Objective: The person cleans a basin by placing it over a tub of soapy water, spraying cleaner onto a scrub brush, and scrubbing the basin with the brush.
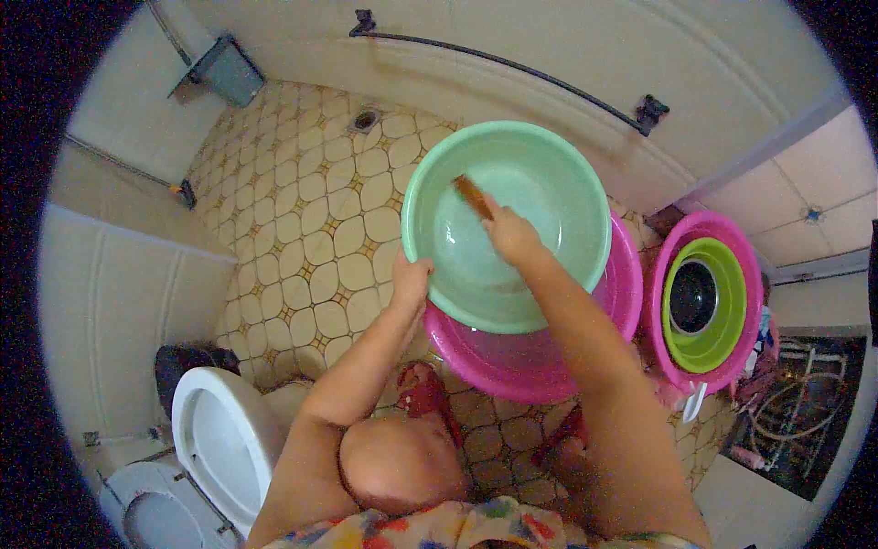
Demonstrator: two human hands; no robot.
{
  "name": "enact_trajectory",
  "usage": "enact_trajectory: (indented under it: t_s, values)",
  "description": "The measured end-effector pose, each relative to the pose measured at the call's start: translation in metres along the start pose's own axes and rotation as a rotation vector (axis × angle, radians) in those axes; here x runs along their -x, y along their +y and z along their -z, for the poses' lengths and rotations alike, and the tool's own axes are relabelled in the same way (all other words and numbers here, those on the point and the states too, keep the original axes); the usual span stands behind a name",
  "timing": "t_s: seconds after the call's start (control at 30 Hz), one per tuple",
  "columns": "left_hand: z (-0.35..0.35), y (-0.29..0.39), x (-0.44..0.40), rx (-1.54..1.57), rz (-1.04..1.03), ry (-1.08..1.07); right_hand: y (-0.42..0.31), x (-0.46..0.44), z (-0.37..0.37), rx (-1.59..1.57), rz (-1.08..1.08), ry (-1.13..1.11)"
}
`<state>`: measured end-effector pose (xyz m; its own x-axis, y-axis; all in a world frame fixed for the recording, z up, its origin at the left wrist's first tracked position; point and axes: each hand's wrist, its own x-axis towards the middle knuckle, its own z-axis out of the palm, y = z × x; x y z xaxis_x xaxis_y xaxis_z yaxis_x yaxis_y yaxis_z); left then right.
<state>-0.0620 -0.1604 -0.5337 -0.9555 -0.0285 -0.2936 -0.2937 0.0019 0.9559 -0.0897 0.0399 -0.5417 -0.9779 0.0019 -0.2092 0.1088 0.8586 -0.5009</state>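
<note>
A large mint-green basin (pixel 558 188) is tilted over a pink basin (pixel 494 366), whose near and right sides show beneath it. My left hand (pixel 413 279) grips the green basin's rim at the lower left, thumb over the edge and the other fingers mostly hidden. Inside the basin my right hand (pixel 514 235) is closed round a brown scrubbing brush (pixel 473 196), held against or just above the inner surface; I cannot tell which. Wet glints show on the green plastic.
To the right, a lime-green basin (pixel 732 320) and a dark round bowl (pixel 693 297) sit nested in another pink basin (pixel 752 284). A toilet (pixel 224 439) stands at the lower left. A floor drain (pixel 366 120) and wall rail (pixel 512 64) lie beyond.
</note>
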Motion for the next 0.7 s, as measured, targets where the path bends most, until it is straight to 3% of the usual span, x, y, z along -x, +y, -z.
enact_trajectory:
  t_s: [0.1, 0.23, 0.33, 0.47, 0.57, 0.7]
  values:
    - [0.006, 0.0, -0.006, -0.038, 0.005, -0.049, 0.01, -0.008, -0.004, 0.019, -0.25, 0.223]
    - [0.002, -0.016, -0.01, 0.071, 0.023, -0.001, 0.005, -0.005, -0.015, -0.08, -0.413, 0.298]
    - [0.0, -0.002, -0.002, -0.003, 0.043, 0.003, -0.009, -0.012, -0.01, -0.258, -0.248, 0.195]
    - [-0.001, 0.0, -0.005, 0.073, 0.059, -0.045, 0.006, 0.0, -0.029, -0.169, 0.129, -0.092]
    - [-0.004, 0.007, 0.002, 0.045, 0.073, -0.028, 0.031, 0.005, -0.012, -0.088, 0.322, -0.189]
    - [-0.001, -0.006, -0.003, 0.017, 0.071, -0.055, 0.024, 0.005, 0.013, 0.121, 0.135, -0.046]
